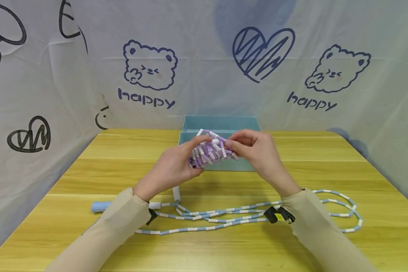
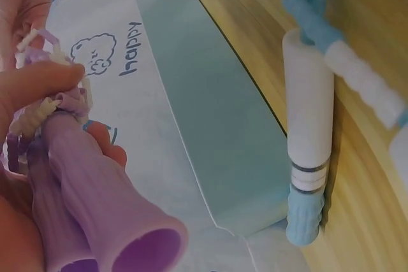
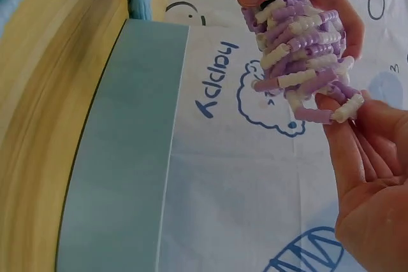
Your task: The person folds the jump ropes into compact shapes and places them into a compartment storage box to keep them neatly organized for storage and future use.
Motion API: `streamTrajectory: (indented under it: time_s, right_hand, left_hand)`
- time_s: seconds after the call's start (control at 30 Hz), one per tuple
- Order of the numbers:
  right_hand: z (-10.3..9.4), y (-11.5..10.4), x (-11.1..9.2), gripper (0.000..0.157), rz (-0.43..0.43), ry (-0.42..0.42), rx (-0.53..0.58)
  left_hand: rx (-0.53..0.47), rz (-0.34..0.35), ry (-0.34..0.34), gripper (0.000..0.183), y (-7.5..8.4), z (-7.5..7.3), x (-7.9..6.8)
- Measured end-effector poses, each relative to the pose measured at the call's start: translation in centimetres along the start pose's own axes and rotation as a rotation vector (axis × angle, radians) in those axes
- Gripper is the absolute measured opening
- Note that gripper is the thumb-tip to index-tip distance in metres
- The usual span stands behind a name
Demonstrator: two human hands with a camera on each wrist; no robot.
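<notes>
My left hand (image 1: 173,164) grips a bundled purple and white beaded jump rope (image 1: 209,151) above the table. Two purple handles (image 2: 121,202) stick out of that grip in the left wrist view, their flared hollow ends toward the camera. At the bundle's other end, my right hand (image 1: 260,151) pinches a beaded strand between thumb and fingertips, as the right wrist view shows at a beaded loop (image 3: 325,116). A blue and white beaded jump rope (image 1: 221,217) lies in long loops on the table beneath both forearms.
A pale teal open box (image 1: 224,166) stands at the table's back, behind the hands. One white and blue handle (image 2: 309,106) of the second rope lies near the box; another handle (image 1: 102,206) lies at the left. A printed white cloth (image 1: 207,75) hangs behind.
</notes>
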State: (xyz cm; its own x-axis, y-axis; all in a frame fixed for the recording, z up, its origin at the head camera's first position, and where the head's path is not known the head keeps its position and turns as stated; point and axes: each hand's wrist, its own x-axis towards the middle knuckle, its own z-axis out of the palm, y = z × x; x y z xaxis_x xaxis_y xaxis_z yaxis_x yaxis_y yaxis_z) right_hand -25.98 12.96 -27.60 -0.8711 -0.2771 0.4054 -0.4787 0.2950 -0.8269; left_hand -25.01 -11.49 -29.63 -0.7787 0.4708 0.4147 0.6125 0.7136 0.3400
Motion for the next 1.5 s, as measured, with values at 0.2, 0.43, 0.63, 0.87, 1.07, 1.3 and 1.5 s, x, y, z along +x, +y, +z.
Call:
streamTrajectory:
  time_s: [0.2,0.43,0.63,0.87,1.07,1.3,1.5]
  right_hand:
    - [0.3,-0.6,-0.1,0.040,0.011,-0.083,-0.198]
    - [0.7,-0.5,-0.3,0.034,-0.077,-0.071,-0.309]
    - [0.5,-0.3,-0.3,0.033,-0.101,-0.082,-0.321]
    - [0.0,-0.1,-0.1,0.033,-0.184,-0.121,-0.389]
    - [-0.1,0.2,0.1,0.025,-0.293,-0.148,-0.466]
    - [-0.5,0.5,0.4,0.029,-0.486,-0.080,-0.496]
    - [-0.5,0.7,0.4,0.033,-0.727,-0.010,-0.553]
  left_hand:
    - [-0.011,-0.032,0.027,0.083,-0.2,0.1,0.0]
    - [-0.055,-0.040,0.008,0.084,-0.1,0.0,0.0]
    - [-0.111,-0.053,-0.029,0.085,0.2,0.0,0.0]
    - [-0.296,-0.142,-0.095,0.089,0.7,-0.4,-0.1]
    - [-0.431,-0.154,-0.131,0.089,0.5,-0.5,-0.1]
    - [-0.568,-0.205,-0.189,0.088,0.6,-0.5,0.0]
    - [-0.622,-0.242,-0.195,0.088,0.9,-0.7,0.1]
